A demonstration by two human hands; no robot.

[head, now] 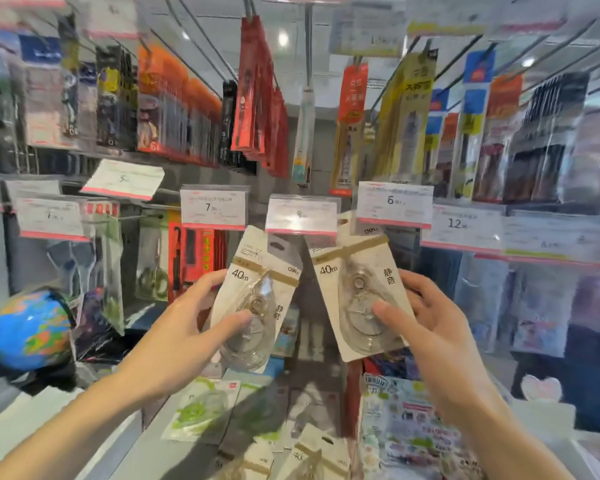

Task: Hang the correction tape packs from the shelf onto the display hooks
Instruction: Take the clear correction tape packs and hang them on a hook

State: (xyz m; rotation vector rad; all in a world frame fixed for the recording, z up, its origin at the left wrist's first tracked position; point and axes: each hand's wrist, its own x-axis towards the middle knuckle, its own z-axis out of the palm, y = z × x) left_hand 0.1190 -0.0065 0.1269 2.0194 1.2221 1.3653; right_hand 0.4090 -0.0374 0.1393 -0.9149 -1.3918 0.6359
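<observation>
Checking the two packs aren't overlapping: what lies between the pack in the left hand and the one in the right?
Head view: the left pack and right pack are apart; the wedge-shaped gap between them shows only dark shelf background.

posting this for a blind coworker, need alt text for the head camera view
A person's left hand and right hand each hold up a beige 40m correction tape pack, left pack and right pack, before price tags and stationery hanging on hooks. More packs lie on the shelf below.
</observation>
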